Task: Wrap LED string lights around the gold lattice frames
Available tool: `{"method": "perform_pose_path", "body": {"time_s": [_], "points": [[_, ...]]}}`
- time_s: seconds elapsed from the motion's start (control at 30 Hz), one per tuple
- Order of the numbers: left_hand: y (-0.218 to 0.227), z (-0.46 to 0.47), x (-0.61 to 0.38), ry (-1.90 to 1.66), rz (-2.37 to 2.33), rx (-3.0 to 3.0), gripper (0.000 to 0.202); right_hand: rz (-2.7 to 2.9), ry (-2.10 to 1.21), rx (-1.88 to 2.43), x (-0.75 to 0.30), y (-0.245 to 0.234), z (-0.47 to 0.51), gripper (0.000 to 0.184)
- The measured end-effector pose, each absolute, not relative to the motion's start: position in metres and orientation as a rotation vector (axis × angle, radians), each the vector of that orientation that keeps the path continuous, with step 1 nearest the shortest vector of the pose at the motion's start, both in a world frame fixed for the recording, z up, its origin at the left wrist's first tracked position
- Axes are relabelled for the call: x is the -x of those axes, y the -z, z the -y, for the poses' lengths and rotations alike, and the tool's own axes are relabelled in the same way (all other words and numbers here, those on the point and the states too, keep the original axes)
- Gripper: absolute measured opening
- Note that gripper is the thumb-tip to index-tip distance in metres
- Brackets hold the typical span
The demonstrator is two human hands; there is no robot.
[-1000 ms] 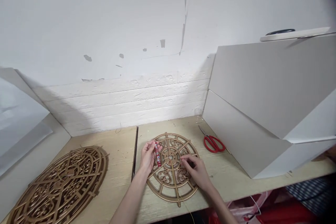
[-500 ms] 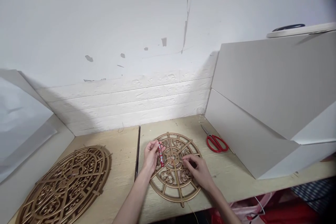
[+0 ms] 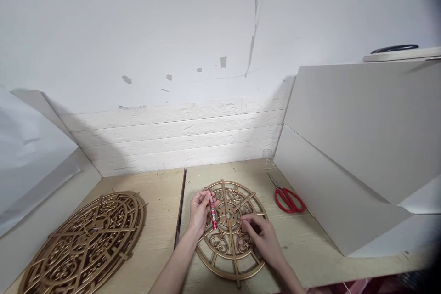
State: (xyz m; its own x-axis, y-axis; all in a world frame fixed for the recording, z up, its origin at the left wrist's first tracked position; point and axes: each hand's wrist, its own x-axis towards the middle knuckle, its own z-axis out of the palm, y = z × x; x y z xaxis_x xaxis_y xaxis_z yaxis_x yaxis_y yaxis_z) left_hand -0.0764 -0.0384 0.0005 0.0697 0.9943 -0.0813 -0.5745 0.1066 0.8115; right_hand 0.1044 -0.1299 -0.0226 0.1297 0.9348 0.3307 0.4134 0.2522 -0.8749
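A round gold openwork panel [image 3: 231,229] lies flat on the wooden bench in front of me. My left hand [image 3: 200,211] is closed round a small red tube [image 3: 213,212], held upright over the panel's left side. My right hand [image 3: 262,237] rests on the panel's right half with fingers pinched near the hub; what they hold is too small to make out. A thin gold wire [image 3: 230,239] runs from the hub toward the near edge.
A larger gold openwork panel [image 3: 84,243] lies at the left of the bench. Red-handled scissors [image 3: 287,197] lie to the right of the small panel. Grey boards [image 3: 347,156] lean at the right, white sheets [image 3: 31,156] at the left. A dark gap [image 3: 181,206] splits the benchtop.
The view has shifted slightly, so everything sits a little lower and further right. Both hands stay on the small panel; the red tube is still in my left hand.
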Motion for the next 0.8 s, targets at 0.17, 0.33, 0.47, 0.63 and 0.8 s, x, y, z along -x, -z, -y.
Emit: {"method": "perform_pose_path", "body": {"time_s": [0.17,0.33,0.47,0.63,0.8], "points": [[0.0,0.0394,0.0752,-1.342,-0.782,-0.698,0.03,1.486,-0.61,1.331,-0.1044,0.0221,0.1294,0.029],[0.0009,0.0383,0.0753,-1.356,-0.797,-0.677,0.03,1.515,-0.631,1.346,-0.1058,0.0254,0.1284,0.028],[0.0015,0.0358,0.0758,-1.36,-0.802,-0.664,0.031,1.512,-0.654,1.344,-0.1058,0.0251,0.1282,0.028],[0.0018,0.0356,0.0748,-1.341,-0.801,-0.697,0.031,1.509,-0.654,1.343,-0.1059,0.0254,0.1281,0.028],[0.0013,0.037,0.0748,-1.342,-0.818,-0.698,0.032,1.517,-0.652,1.343,-0.1062,0.0262,0.1286,0.028]]}}
